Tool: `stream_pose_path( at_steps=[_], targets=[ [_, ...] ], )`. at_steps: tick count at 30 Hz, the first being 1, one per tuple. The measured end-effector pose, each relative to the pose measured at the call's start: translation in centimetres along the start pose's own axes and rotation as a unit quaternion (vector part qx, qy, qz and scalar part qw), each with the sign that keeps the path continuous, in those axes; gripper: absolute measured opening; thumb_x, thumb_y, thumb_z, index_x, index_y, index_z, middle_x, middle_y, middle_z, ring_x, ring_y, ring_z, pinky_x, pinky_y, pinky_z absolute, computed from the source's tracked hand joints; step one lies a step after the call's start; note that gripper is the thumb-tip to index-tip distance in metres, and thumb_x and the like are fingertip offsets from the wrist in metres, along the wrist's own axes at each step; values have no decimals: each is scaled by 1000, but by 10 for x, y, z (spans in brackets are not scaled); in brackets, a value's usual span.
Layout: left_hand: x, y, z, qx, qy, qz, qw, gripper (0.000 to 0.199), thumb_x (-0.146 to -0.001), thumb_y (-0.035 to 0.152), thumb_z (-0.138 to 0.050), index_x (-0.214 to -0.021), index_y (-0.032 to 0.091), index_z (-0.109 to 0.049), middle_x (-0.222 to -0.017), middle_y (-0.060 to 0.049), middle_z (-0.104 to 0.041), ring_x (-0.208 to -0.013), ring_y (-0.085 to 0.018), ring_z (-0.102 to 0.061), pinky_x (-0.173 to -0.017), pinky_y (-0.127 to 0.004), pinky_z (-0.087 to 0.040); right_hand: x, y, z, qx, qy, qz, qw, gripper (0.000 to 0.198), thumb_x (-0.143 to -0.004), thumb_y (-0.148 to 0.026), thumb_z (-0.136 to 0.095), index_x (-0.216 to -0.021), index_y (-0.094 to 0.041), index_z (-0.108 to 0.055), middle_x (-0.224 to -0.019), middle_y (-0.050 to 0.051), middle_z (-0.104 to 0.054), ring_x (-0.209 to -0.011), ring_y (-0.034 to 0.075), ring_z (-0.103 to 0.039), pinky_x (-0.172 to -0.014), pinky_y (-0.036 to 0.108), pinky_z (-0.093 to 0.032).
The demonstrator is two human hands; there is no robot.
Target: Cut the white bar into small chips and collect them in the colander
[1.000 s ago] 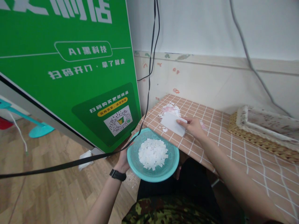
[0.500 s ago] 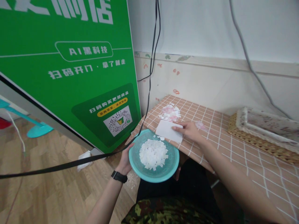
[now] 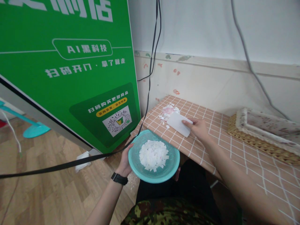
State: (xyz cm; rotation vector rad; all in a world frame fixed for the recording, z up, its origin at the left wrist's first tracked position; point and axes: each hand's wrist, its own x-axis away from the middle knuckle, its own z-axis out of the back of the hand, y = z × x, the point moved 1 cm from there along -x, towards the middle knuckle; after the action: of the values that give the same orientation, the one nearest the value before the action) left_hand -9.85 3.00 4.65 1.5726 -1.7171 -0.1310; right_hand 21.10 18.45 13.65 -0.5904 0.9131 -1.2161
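Note:
My left hand (image 3: 126, 161) grips the rim of a turquoise plastic colander (image 3: 134, 170), its fingers partly hidden under the bowl. Inside the colander lies a heap of white paper scraps (image 3: 153, 155). The bowl is just below the table's edge. In my right hand (image 3: 198, 128) is a flat white card (image 3: 179, 124), pinched between thumb and fingers and slanted over the tabletop. Beyond the card's far edge sits a pile of white and pinkish paper scraps (image 3: 168, 111), with a few loose bits close to the card.
A checked brown cloth covers the table (image 3: 206, 114). At the right stands a lined wicker basket (image 3: 262, 137). A green cabinet (image 3: 103, 72) rises at the left, with a black strap (image 3: 93, 159) crossing in front. On the floor is a turquoise stand base (image 3: 36, 129).
My right hand has moved the card away from the colander, right and back toward the scrap pile, and turned it. The scraps by the colander's far rim no longer show there. My left hand stays put.

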Motion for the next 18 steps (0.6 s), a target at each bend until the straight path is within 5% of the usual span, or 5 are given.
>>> stream_pose_path(
  at_steps=[18],
  targets=[
    [2,4,-1,-11,-7,-4,1000,14,-76,25,-60,-74,12,-65,-67,-6,-71,-72,-23,-68,-69,-32,-53,-13,-7,-20,-91,-82,-7,992,41,-65,-51,-65,-79,-12,-71,-68,6,-66,-56,15,-54,-48,25,-37]
  ],
)
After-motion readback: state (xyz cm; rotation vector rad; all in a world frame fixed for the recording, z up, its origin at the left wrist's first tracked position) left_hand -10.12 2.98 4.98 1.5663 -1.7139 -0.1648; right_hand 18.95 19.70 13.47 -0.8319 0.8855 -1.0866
